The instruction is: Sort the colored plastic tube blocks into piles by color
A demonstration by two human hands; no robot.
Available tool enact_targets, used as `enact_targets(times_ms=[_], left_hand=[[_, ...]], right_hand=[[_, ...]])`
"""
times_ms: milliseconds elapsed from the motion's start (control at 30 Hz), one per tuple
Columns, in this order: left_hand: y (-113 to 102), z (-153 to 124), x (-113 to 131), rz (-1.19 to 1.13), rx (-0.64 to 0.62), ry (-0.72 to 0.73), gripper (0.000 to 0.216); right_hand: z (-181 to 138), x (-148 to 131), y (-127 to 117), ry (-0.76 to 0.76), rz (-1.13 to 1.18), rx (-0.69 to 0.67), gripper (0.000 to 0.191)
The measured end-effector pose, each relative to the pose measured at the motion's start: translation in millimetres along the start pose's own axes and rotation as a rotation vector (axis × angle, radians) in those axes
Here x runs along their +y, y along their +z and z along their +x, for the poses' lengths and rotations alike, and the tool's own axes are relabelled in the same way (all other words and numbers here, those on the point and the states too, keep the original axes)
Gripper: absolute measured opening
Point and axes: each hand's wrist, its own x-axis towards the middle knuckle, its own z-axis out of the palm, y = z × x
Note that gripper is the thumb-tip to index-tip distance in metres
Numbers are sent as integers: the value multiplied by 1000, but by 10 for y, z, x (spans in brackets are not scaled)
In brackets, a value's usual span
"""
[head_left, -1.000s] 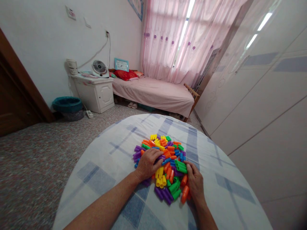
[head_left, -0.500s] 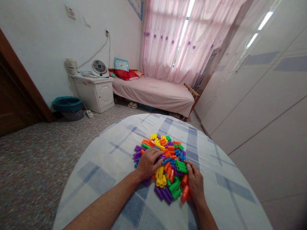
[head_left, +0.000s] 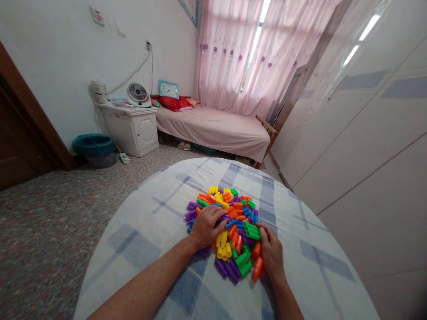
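Right hand (head_left: 272, 251) pinches green tube block (head_left: 251, 231) at pile's (head_left: 234, 214) three o'clock; likely light, rigid: grip sides. Left hand (head_left: 206, 226): grasp undeterminable.

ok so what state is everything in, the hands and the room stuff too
Coloured pieces, loosely heaped
Left hand, resting on the coloured pieces
Right hand, touching a green piece
Tablecloth, spread out
Curtains, drawn, narrow gap between them
Cabinet door, shut
Bin, open at the top
Clock, propped up
Bed, covered
Fan, cannot tell whether it runs
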Motion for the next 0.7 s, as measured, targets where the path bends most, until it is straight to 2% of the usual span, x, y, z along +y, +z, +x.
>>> enact_targets(times_ms=[700], left_hand=[[2, 2, 4, -1, 0, 1, 25]], right_hand=[[3, 1, 9, -7, 6, 16, 39]])
